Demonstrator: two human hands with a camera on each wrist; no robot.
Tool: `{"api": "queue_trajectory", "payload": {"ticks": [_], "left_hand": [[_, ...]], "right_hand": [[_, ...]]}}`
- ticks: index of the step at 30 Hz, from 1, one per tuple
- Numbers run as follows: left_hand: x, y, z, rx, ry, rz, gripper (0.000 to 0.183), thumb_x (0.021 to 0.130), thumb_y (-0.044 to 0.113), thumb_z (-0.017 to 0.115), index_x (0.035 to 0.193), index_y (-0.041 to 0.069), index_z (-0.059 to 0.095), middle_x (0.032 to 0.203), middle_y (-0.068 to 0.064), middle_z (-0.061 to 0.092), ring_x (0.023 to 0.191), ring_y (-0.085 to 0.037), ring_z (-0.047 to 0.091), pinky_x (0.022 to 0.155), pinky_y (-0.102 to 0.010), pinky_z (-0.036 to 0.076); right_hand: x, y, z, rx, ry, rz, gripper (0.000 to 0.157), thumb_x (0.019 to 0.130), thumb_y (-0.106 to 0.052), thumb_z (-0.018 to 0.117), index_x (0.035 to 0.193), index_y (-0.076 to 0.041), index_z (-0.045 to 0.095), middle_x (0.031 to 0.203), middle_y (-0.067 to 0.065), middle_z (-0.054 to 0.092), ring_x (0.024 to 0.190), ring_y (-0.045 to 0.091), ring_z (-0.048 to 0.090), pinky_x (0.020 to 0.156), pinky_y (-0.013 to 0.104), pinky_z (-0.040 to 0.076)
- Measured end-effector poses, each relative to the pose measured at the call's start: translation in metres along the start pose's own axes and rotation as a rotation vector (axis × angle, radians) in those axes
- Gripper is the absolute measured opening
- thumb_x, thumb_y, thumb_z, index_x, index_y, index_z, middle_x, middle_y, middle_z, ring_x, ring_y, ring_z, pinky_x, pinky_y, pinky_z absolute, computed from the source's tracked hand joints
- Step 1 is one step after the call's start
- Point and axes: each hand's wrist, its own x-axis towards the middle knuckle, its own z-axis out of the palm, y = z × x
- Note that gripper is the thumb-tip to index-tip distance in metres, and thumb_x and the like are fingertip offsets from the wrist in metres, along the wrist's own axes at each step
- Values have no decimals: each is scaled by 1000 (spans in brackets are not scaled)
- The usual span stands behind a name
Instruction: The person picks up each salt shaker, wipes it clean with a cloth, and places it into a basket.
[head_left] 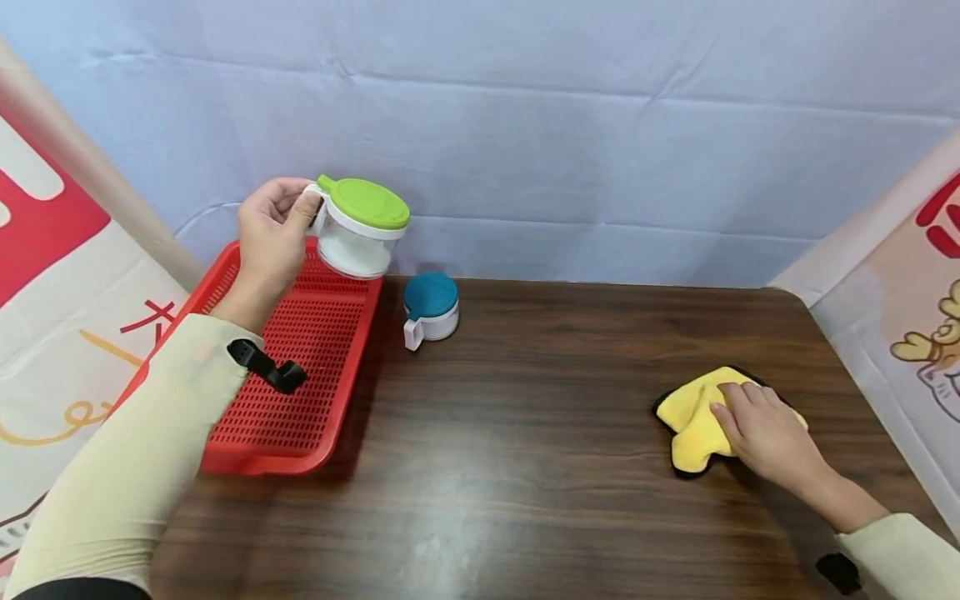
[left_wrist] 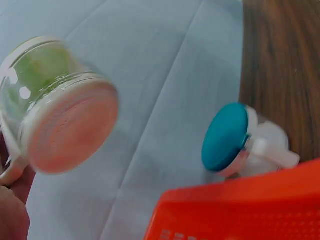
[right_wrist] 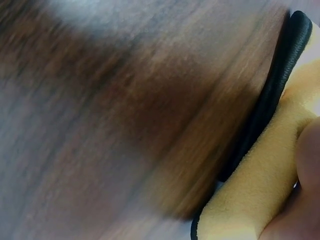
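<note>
By its white handle, my left hand (head_left: 272, 229) grips a clear seasoning jar (head_left: 356, 250) with a green lid, raised over the back of the red basket (head_left: 322, 454). White contents show through its wall in the head view, and the left wrist view shows its round base from below. Right of the basket, a second seasoning jar (head_left: 431, 307) with a blue lid stands on the table, handle toward the front. Over at the right, my right hand (head_left: 772, 433) holds a bunched yellow cloth (head_left: 697, 417) with black edging against the tabletop. The cloth's folds hide part of the fingers.
The dark wooden table (head_left: 525, 433) runs back to a pale blue fabric backdrop (head_left: 525, 150). Printed sheets hang at both sides, the right one (head_left: 922, 358) close to the table's edge. The slotted basket takes up the table's left end.
</note>
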Motion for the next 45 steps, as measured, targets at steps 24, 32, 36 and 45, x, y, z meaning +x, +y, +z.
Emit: {"api": "queue_trajectory", "payload": {"ticks": [24,32,36,45], "left_hand": [[14,-65,-61,62,-73,-173,11,100,2,61,99,9,69,87,11,72,81,-2,65,73,-11,52],[11,-91,-77,56,-92,-263,14,102,3,59,100,13,68,87,13,71,82,-1,63,72,-11,51],[7,-98,-79,90,-127,-292,13,103,6,59,99,15,67,86,14,71,81,1,63,71,-11,51],[-5,-97,-80,110,-192,-365,11,104,5,57,101,13,64,85,14,70,81,0,63,73,-12,51]], "right_hand": [[2,-1,-1,-11,-8,8,22,100,-6,61,112,12,55,91,24,57,83,43,55,72,58,46],[3,-2,-1,-11,-22,23,23,100,-6,61,113,12,55,92,24,58,84,44,56,71,58,47],[3,-2,-2,-13,-29,31,23,100,-6,60,113,11,55,92,25,57,84,45,56,71,58,47],[1,-2,-3,-14,-40,43,23,100,-6,61,113,12,55,92,24,57,84,44,56,70,58,47]]}}
